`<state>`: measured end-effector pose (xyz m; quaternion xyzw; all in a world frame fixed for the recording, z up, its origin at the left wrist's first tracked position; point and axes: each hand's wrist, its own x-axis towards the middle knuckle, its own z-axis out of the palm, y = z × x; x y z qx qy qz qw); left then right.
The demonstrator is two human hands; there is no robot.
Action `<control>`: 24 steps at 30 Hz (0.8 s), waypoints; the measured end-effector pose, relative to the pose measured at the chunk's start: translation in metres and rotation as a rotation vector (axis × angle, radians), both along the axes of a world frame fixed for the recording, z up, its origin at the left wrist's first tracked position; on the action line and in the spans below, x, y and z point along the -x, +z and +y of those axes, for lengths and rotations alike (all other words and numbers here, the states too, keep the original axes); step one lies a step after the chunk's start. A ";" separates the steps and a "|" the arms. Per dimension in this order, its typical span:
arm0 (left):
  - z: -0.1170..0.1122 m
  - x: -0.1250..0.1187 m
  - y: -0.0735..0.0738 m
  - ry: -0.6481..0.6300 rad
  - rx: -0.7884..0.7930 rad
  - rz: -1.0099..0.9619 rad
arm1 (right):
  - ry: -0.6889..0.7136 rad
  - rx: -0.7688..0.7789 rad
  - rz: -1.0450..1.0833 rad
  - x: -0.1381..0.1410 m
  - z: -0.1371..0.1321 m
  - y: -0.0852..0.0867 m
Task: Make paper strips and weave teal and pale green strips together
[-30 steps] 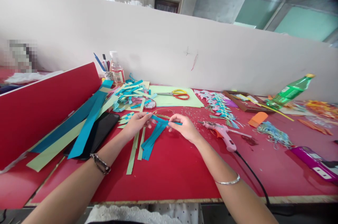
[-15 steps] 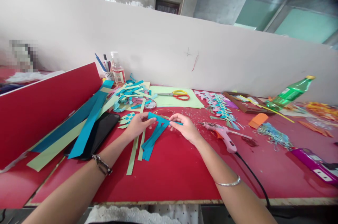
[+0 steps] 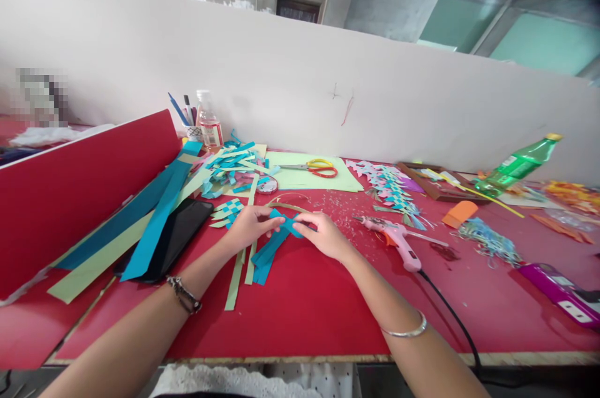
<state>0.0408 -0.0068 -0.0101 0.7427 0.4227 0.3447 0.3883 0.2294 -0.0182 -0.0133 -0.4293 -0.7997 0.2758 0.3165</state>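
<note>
Between my two hands is a blue paper strip, folded so its parts cross. My left hand pinches its left side, and the fingers of my right hand grip the right side. Below them more blue paper strips lie on the red table, overlapping at a slant. Pale green strips lie just left of these. Beside my left wrist sits a small woven piece of blue and pale green paper.
A pink glue gun with a black cord lies to the right. Scissors rest on pale green sheets behind my hands. On the left are a black phone and long strips. A green bottle leans at the right.
My hands have come closer together. The blue strip, stretched out flat between them before, is now folded across itself. The strips on the table have stayed put.
</note>
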 end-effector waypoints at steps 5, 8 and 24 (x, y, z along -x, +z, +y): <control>0.001 0.000 0.001 -0.001 -0.007 -0.032 | 0.041 0.083 0.079 0.000 0.001 0.001; 0.002 0.000 0.000 0.014 -0.036 -0.039 | 0.024 0.112 0.102 0.000 0.001 0.002; 0.002 0.001 0.003 0.188 -0.042 -0.265 | 0.053 0.184 0.152 0.001 -0.001 0.001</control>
